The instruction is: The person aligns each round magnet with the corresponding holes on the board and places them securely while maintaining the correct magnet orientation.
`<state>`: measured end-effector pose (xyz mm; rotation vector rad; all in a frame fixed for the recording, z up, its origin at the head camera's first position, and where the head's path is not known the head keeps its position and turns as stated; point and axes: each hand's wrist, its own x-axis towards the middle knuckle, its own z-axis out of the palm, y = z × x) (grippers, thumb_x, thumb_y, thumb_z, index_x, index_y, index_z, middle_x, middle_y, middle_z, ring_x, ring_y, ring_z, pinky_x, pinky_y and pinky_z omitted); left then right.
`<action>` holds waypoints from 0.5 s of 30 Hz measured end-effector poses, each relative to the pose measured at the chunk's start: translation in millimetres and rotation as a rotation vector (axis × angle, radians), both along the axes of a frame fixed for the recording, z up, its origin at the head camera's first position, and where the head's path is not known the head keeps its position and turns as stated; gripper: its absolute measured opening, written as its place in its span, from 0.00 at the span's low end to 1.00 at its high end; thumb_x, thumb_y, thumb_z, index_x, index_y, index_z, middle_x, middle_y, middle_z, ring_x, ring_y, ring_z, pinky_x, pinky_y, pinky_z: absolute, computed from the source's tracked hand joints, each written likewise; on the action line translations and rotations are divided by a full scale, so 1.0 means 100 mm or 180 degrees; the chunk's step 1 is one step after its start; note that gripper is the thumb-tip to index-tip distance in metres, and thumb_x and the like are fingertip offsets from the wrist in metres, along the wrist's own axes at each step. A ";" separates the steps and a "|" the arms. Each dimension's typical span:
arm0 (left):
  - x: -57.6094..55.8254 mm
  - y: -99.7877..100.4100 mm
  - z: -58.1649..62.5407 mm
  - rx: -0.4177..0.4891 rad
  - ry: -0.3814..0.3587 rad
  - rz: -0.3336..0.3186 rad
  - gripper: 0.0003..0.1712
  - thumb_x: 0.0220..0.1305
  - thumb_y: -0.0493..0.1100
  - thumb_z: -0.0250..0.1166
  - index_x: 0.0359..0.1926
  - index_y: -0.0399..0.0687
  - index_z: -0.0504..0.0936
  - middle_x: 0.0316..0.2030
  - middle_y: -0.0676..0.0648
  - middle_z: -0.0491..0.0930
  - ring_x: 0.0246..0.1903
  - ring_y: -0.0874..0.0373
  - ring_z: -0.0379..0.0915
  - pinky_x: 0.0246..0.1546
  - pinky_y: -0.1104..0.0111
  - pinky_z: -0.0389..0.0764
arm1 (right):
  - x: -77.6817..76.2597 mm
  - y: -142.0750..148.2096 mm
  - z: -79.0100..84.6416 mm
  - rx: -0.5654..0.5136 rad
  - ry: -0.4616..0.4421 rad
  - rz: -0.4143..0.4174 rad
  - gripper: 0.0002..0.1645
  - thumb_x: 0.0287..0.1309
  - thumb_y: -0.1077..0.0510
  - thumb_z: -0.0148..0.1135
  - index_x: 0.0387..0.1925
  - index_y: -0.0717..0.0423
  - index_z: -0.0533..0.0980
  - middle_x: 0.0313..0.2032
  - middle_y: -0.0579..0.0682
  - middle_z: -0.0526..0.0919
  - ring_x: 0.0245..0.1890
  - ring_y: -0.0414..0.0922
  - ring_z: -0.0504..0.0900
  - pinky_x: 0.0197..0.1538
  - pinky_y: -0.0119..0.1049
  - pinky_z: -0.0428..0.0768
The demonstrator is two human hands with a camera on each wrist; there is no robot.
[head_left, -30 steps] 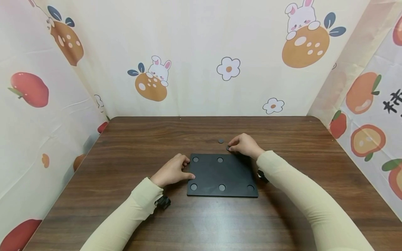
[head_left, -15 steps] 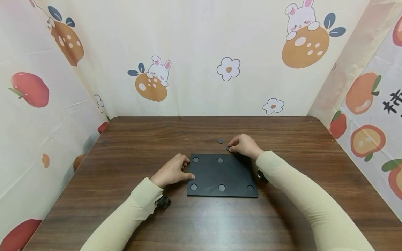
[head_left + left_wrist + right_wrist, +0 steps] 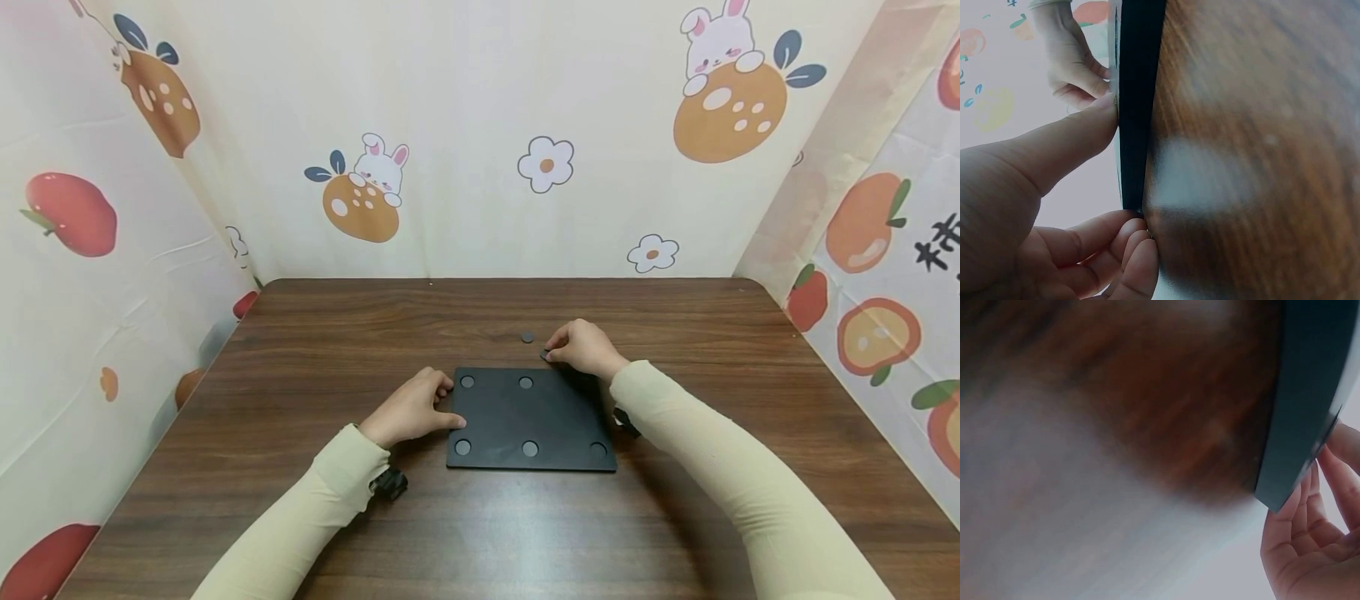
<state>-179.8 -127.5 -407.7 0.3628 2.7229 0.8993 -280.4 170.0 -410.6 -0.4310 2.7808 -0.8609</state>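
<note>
A flat black rectangular board (image 3: 525, 417) with round recesses along its near and far sides lies on the wooden table. Several recesses look grey inside; the one at the near right (image 3: 597, 449) is dark. The left hand (image 3: 416, 408) grips the board's left edge, thumb on top and curled fingers at the far left corner, also seen in the left wrist view. Just beyond the far edge, the right hand (image 3: 588, 346) pinches a small dark disc (image 3: 545, 354) between thumb and fingertips. Its wrist and sleeve hide the board's far right corner.
Another small dark disc (image 3: 528, 337) lies on the table (image 3: 360, 317), left of the right hand. Printed curtains (image 3: 465, 167) rise behind the table and along both its sides.
</note>
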 end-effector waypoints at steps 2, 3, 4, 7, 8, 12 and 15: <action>0.00 0.00 0.00 0.0008 -0.0017 0.0015 0.32 0.51 0.50 0.77 0.54 0.40 0.77 0.47 0.46 0.74 0.47 0.54 0.72 0.51 0.59 0.76 | 0.00 0.00 0.00 0.0012 0.0010 0.0007 0.09 0.58 0.58 0.69 0.40 0.56 0.86 0.36 0.51 0.89 0.35 0.44 0.82 0.41 0.41 0.80; -0.01 0.00 0.00 0.0006 -0.0015 0.0016 0.32 0.51 0.50 0.77 0.54 0.40 0.77 0.47 0.47 0.74 0.47 0.54 0.72 0.51 0.59 0.76 | 0.00 0.00 0.00 0.0020 0.0021 0.0012 0.09 0.58 0.58 0.69 0.40 0.56 0.86 0.36 0.51 0.89 0.35 0.44 0.82 0.40 0.41 0.80; -0.01 0.00 -0.01 0.0003 -0.0013 0.0020 0.32 0.51 0.50 0.77 0.54 0.40 0.77 0.47 0.47 0.74 0.47 0.55 0.72 0.51 0.59 0.76 | 0.01 0.00 0.01 0.0019 0.0021 0.0004 0.09 0.58 0.58 0.69 0.40 0.56 0.87 0.35 0.51 0.89 0.35 0.44 0.82 0.40 0.41 0.80; -0.01 0.00 -0.01 -0.0002 -0.0003 0.0014 0.32 0.51 0.50 0.77 0.54 0.41 0.77 0.47 0.47 0.74 0.46 0.55 0.72 0.51 0.59 0.76 | 0.01 0.00 0.02 0.0000 0.0011 -0.0014 0.09 0.58 0.58 0.69 0.39 0.56 0.87 0.35 0.50 0.89 0.33 0.44 0.82 0.40 0.40 0.80; -0.01 0.00 -0.01 -0.0003 -0.0002 0.0013 0.32 0.51 0.50 0.77 0.54 0.41 0.77 0.47 0.47 0.74 0.46 0.55 0.72 0.51 0.59 0.76 | 0.01 0.00 0.02 -0.0009 0.0008 -0.0023 0.09 0.57 0.58 0.69 0.39 0.56 0.87 0.34 0.50 0.89 0.33 0.44 0.82 0.39 0.40 0.80; -0.01 0.00 0.00 0.0000 -0.0007 0.0018 0.32 0.51 0.50 0.77 0.54 0.41 0.77 0.47 0.47 0.74 0.46 0.54 0.72 0.51 0.59 0.76 | 0.01 0.01 0.03 -0.0050 -0.0014 -0.0045 0.08 0.58 0.58 0.69 0.39 0.56 0.87 0.33 0.50 0.89 0.31 0.42 0.82 0.38 0.38 0.79; -0.01 -0.01 0.00 0.0001 -0.0010 0.0023 0.32 0.51 0.50 0.77 0.54 0.41 0.77 0.47 0.47 0.74 0.46 0.54 0.72 0.51 0.59 0.76 | 0.00 0.02 0.03 -0.0093 -0.0035 -0.0060 0.08 0.58 0.57 0.68 0.39 0.55 0.87 0.33 0.49 0.88 0.30 0.42 0.82 0.37 0.37 0.79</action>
